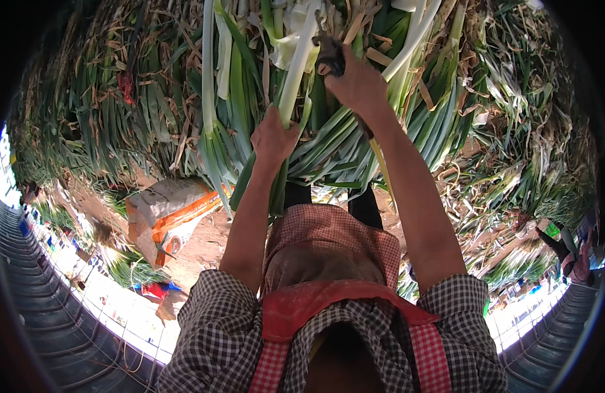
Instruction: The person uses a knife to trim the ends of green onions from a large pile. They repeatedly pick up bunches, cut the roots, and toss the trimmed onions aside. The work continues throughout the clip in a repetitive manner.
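My left hand (274,137) is closed around a Welsh onion or leek stalk (298,66), near where the white shaft turns into green leaves. The shaft points away from me. My right hand (359,81) grips a dark trigger tool (332,56) that looks like an air blow gun. Its nozzle end is beside the upper shaft, and whether it touches is hard to tell. A yellow hose (382,169) runs down from it along my right forearm. Loose, pale peeled layers (285,51) lie behind the held stalk. Another long white stalk (208,64) rests to the left.
Leafy stalks with dry leaves (150,98) are heaped across the far side. An orange and white sack (177,211) lies on the dirt ground to the left. More cut leaves (518,172) cover the right. Another person (575,255) is at the far right edge.
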Tool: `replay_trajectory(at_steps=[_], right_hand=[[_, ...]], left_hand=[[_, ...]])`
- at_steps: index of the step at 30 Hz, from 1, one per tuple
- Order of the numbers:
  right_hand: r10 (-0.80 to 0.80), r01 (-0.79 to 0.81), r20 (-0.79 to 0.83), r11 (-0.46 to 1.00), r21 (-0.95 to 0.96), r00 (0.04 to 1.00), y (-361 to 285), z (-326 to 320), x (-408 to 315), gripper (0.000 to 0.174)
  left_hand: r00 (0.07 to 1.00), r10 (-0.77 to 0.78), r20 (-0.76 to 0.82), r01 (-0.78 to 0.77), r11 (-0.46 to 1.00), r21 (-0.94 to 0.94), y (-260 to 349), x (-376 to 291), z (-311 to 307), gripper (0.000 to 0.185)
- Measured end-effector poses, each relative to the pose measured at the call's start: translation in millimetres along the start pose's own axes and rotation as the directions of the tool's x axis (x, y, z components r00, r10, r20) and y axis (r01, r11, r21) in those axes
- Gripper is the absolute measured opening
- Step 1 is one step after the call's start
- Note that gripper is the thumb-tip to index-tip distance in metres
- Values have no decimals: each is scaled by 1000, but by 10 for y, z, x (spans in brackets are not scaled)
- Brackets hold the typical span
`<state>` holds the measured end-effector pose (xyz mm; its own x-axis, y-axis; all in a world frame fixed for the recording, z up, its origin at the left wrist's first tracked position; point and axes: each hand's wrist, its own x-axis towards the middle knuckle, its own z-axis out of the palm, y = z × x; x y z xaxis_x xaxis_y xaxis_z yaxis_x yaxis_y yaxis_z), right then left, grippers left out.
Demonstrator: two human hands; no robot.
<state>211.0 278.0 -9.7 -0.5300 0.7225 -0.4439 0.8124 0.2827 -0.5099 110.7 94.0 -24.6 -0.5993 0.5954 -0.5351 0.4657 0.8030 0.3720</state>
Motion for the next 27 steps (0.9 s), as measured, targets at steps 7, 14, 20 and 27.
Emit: replay_trajectory(at_steps=[7, 14, 20, 27], right_hand=[[73, -86, 169, 994, 69, 983, -110, -258, -471, 79], [253, -229, -37, 923, 310, 967, -4, -339, -1148, 84], [55, -74, 101, 977, 198, 993, -168, 30, -1131, 81], [8, -44, 319, 994, 105, 948, -519, 349, -502, 84]], left_hand=[[992, -32, 125, 55, 982, -182, -89, -3, -35, 41], [954, 203, 223, -101, 911, -399, 639, 279, -178, 46], [965, 260, -23, -256, 925, -281, 76, 1354, 194, 51], [870, 82, -486, -23, 992, 125, -697, 2136, 130, 33]])
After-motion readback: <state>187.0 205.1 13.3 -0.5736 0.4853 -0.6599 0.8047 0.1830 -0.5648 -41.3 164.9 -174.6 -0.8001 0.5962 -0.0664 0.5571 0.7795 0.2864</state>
